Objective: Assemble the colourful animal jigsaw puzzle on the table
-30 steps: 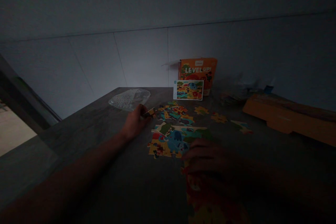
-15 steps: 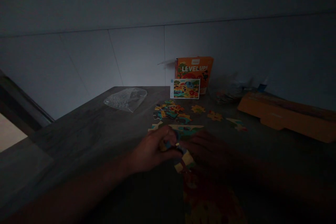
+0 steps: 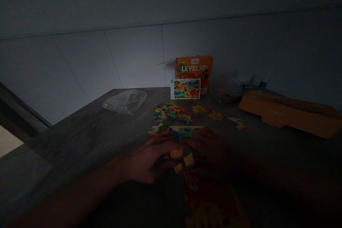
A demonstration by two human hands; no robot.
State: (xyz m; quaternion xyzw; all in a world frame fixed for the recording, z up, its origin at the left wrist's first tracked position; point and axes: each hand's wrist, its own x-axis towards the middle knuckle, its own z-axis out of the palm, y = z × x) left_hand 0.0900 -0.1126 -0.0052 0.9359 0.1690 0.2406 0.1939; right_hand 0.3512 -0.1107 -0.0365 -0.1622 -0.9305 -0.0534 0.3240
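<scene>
Joined puzzle pieces (image 3: 184, 164) lie in dim light between my hands, showing yellow and blue parts and an orange spotted shape. My left hand (image 3: 145, 158) rests at their left side, its fingers stretched across the top and its thumb apart below. From the right, my right hand (image 3: 210, 148) lies over them with fingers extended, mostly in shadow. A joined strip of puzzle (image 3: 187, 128) shows just beyond my fingers. Nearer me, a dark red and yellow section (image 3: 211, 199) of puzzle lies flat. Shadow and my fingers hide where the pieces meet.
Loose puzzle pieces (image 3: 171, 112) lie heaped beyond my hands, with a few single pieces (image 3: 216, 115) to their right. A picture card (image 3: 186, 89) leans on an orange box (image 3: 208, 66). A clear plastic bag (image 3: 125, 101) lies left; an orange cardboard tray (image 3: 291, 114) lies right.
My left hand's curled fingers have straightened and spread across the joined pieces, uncovering the orange spotted shape. My right hand stays close beside it. The view has shifted slightly.
</scene>
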